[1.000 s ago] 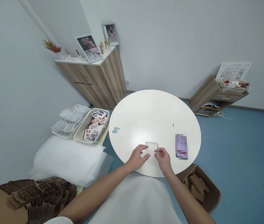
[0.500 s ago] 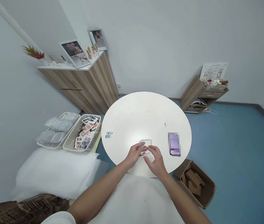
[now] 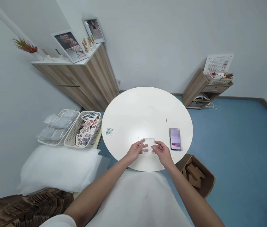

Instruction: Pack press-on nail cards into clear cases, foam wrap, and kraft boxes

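Observation:
Over the near part of the round white table [image 3: 145, 107], a clear plastic case [image 3: 150, 143] is held between both hands. My left hand [image 3: 134, 152] grips its left edge, and the fingers show through the clear plastic. At the right edge, my right hand [image 3: 162, 152] pinches it between thumb and fingers. A small set of green press-on nails [image 3: 109, 131] lies on the table to the left. To the right of my right hand rests a phone [image 3: 176, 139], its screen blurred out.
Left of the table stand a white basket of nail sets [image 3: 68, 141] and another basket [image 3: 60, 143] with clear plastic cases. White packing sheets [image 3: 60, 167] and stacked brown cardboard [image 3: 34, 208] lie nearer. An open cardboard box [image 3: 210, 186] sits on the floor at right.
My right hand has moved from over the case to its right edge and now grips it. The case has turned flatter between both hands. The whole view has shifted slightly.

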A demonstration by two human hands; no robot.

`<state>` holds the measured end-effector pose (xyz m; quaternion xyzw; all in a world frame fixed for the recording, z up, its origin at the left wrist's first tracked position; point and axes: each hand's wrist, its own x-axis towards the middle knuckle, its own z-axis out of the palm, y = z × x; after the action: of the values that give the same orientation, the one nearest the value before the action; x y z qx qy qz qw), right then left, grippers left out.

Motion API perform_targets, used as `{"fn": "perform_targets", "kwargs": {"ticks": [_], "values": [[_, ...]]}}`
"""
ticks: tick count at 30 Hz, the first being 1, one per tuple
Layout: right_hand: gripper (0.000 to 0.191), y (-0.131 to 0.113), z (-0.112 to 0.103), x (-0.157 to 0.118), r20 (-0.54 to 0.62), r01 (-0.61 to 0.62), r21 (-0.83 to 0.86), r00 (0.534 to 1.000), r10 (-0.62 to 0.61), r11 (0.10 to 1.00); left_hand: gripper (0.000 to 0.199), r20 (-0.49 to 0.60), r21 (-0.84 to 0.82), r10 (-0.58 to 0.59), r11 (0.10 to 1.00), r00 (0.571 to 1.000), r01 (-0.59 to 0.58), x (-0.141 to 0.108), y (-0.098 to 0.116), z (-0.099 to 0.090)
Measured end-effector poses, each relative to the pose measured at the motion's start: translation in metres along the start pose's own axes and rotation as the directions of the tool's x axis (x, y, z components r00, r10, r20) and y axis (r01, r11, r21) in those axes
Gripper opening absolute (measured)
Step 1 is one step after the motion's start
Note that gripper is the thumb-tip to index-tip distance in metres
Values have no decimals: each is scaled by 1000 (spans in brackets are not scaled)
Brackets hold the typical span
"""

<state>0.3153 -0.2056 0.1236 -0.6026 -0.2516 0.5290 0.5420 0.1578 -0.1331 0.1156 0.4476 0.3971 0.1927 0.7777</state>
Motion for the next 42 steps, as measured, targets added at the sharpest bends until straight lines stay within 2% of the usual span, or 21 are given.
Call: {"fn": "perform_targets", "kwargs": {"ticks": [3,6,8,11,14,17,20,24,29,34,37,42], "values": [[48,-2,1,-4,-45,-8,-8,999,8,1000,81,5,211,141,968,990,-139,-5,3,-7],[52,-4,0,-11,-34,-4,-32,999,3,999,110,107,507,286,808,952,-299,-12,10,-11],[54,-4,-2,-16,-2,13,-62,1000,-13,998,109,188,617,322,696,928,-367,-14,15,-12],[56,-3,-8,-22,61,76,-188,996,-66,979,90,242,659,341,629,908,-412,-14,18,-9],[70,-5,-17,-27,162,260,-430,964,-209,865,81,253,635,336,649,907,-418,-13,19,-7],[87,-12,-25,-29,340,461,-568,886,-316,682,79,274,586,300,701,914,-406,-13,20,-6],[72,-16,-32,-25,465,575,-603,816,-343,553,81,296,553,273,733,915,-397,-13,20,-5],[61,-15,-35,-16,485,642,-600,767,-421,478,90,255,544,281,749,925,-378,-11,16,-4],[56,-10,-33,-7,514,703,-533,711,-480,472,82,223,481,275,803,935,-351,-12,12,-1],[53,-13,-31,2,504,717,-471,697,-510,514,79,180,410,266,855,947,-318,-15,13,4],[52,-16,-29,7,473,703,-438,711,-521,561,79,160,344,263,889,951,-304,-14,16,6],[49,-8,-30,13,414,634,-365,766,-491,681,78,155,267,254,920,955,-288,-12,17,6]]}}
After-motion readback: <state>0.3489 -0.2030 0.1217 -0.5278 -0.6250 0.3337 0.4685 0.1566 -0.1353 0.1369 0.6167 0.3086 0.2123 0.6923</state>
